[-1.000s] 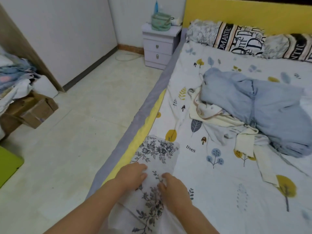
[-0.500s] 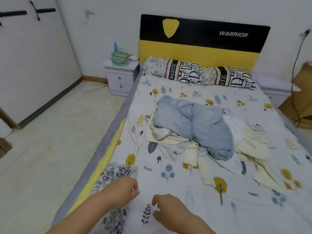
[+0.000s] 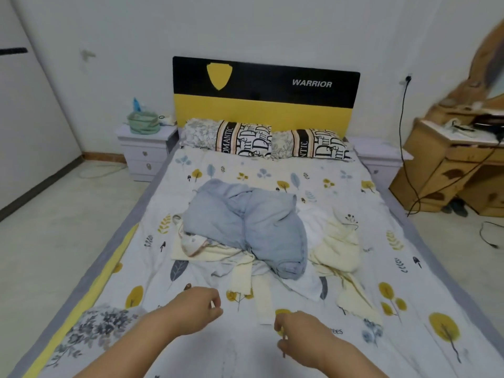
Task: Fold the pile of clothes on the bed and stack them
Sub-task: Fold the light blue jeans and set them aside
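Scanning left to right across the bed. Folded floral garment lies flat at the near-left corner, just inside the grey-and-yellow edge trim.

Left hand hovers over the sheet just right of that garment, not touching it. Fingers loosely curled, thumb and fingertips close together, nothing held.

Clothes pile sits mid-bed, beyond both hands. Light blue garment on top, crumpled. Cream and white pieces under it, spilling toward the near edge and the right side. One cream strip runs from the pile toward the near edge and ends between the two hands, closer to the right one. Its tip is just beside the right fingertips; can't tell if they touch.

Right hand is low over the sheet near the near edge, fingers curled inward, back of hand to camera. Nothing visibly gripped.

Cream garment bunched on the right side of the pile, well away from both hands.

At the head end: two pillows against the black-and-yellow headboard. White nightstand off the far-left corner, wooden dresser off the right edge.
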`<action>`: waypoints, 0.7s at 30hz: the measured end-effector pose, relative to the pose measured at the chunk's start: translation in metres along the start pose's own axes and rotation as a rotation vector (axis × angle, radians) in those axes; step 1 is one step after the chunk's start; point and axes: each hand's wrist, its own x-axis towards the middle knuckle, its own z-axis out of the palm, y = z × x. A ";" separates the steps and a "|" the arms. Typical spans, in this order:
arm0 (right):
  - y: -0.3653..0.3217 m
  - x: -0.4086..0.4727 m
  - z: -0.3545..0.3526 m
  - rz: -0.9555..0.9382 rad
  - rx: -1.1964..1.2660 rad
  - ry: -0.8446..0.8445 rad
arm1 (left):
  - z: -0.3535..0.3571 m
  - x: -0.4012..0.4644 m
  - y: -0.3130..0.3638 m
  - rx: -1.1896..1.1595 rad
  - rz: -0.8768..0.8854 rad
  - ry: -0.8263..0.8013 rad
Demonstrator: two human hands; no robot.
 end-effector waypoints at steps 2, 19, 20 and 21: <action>0.031 0.004 -0.010 0.017 -0.034 -0.003 | 0.008 0.019 0.021 -0.020 -0.015 0.022; 0.170 0.139 -0.007 0.129 -0.343 0.194 | 0.071 0.217 0.057 0.100 -0.040 0.173; 0.176 0.155 -0.005 0.134 -0.318 0.181 | 0.076 0.233 0.057 0.109 -0.039 0.178; 0.182 0.174 0.000 0.144 -0.276 0.214 | 0.081 0.249 0.057 0.118 -0.034 0.186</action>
